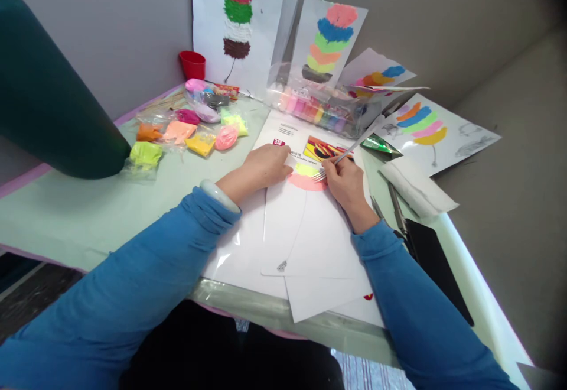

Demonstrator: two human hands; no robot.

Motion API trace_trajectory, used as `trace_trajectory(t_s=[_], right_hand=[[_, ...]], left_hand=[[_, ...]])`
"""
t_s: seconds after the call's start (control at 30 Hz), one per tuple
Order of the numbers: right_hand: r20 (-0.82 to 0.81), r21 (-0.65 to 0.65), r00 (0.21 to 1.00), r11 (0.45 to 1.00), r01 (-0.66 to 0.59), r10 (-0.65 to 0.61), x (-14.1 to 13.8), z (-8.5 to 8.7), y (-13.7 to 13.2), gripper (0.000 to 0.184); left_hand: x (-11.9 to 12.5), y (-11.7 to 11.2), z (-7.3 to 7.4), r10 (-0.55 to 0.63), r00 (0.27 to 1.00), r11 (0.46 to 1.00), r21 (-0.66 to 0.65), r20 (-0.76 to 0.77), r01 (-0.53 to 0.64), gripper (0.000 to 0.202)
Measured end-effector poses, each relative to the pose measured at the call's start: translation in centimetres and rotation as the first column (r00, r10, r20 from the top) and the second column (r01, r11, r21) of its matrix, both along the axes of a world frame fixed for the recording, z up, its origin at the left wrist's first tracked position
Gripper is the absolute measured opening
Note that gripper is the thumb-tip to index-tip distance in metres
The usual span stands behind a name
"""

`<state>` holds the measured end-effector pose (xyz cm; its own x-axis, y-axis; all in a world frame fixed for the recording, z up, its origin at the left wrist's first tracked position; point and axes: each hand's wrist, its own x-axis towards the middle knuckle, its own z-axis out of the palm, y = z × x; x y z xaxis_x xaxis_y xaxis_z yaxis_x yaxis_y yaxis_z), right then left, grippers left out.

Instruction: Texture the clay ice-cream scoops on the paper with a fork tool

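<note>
My right hand [348,184] is closed round a metal fork [361,140], its handle slanting up to the right. The fork's tines rest at the edge of a yellow clay patch [306,169] and a pink clay patch [305,182] on a white sheet of paper [283,230]. A thin drawn line runs down from the pink patch to a small sketched figure [282,266]. My left hand [268,165] lies at the sheet's left side, holding nothing, fingertips beside the clay. Under the sheet is a white pad [283,124] with a coloured cover picture.
Bagged clay lumps [201,143] and a red cup [192,65] lie at the left, near a dark green cylinder [57,94]. Behind stand a clear box of clay [319,109] and clay pictures [330,41]. A tissue [419,186] and black phone-like slab [436,266] are right.
</note>
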<state>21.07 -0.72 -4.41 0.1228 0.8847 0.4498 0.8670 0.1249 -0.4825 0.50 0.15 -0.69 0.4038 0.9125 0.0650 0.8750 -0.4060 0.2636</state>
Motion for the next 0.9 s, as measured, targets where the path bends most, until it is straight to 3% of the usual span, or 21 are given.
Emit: trace_trajectory(t_s=[0.9], right_hand=[[0.002,0.005,1.0,1.0,0.003,-0.003,-0.04,0.04,-0.04,0.031]], left_hand=[[-0.09,0.06,0.03,-0.013,1.0,1.0,-0.004,0.017,0.013,0.044]])
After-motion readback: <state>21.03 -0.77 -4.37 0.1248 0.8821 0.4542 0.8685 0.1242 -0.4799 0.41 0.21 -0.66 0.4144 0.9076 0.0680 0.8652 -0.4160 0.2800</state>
